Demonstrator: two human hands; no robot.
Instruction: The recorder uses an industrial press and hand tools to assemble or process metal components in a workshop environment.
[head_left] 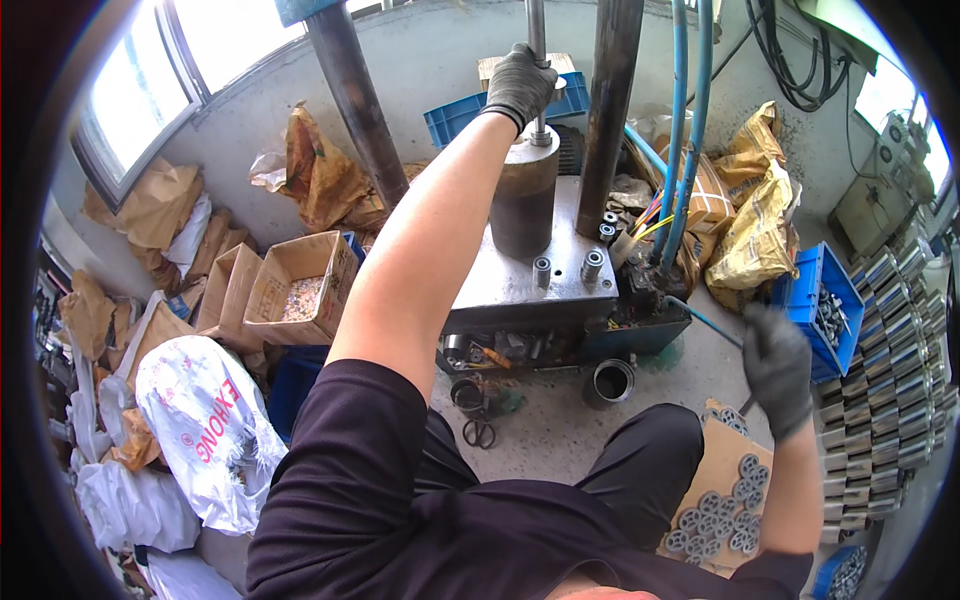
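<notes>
My left hand [521, 88], in a dark grey glove, reaches far forward with its fingers wrapped round a bright metal shaft [539, 132]. The shaft stands upright over a dark steel cylinder [523, 205] on the plate of a press [470, 285]. Above the hand is the press's metal rod [536, 25]. On the right, my gloved right hand [778, 370] is raised just left of a blue bin [812, 285] holding small metal parts [831, 318]. Motion smears its fingers, so their hold cannot be made out. Round grey spoked parts [715, 520] lie on cardboard below it.
Two dark press columns [612, 110] flank the cylinder, with blue hoses [690, 140] at the right. Shiny metal tubes [880, 390] are stacked far right. Cardboard boxes [300, 290] and a white sack [205, 430] stand left. A dark pot [610, 383] and scissors [479, 433] are on the floor.
</notes>
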